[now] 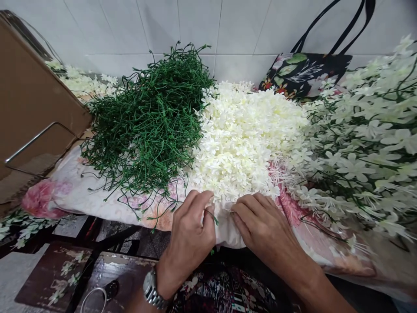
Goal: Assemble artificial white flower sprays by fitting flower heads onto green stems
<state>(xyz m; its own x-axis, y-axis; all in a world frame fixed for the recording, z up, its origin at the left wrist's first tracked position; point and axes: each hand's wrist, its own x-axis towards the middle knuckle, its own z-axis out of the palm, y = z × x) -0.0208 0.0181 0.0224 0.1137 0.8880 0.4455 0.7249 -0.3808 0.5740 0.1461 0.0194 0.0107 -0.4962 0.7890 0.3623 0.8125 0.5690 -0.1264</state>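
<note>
My left hand (193,230), with a wristwatch (151,287) at its wrist, is closed at the front edge of the table. A green plastic stem (215,218) pokes out between its thumb and fingers. Just to the right, my right hand (260,221) has its fingers curled together against the near edge of a heap of white artificial flowers (241,134). A small whitish bit shows at its fingertips, too little to name. Left of the white heap lies a tangled pile of green artificial stems (153,113), some spilling toward my left hand.
Assembled white flower sprays (361,161) crowd the right side. A floral cloth (107,195) covers the table. At the left stands a cardboard box (35,95) beside a metal wire handle (32,141). A black floral bag (302,74) leans on the tiled wall (182,26).
</note>
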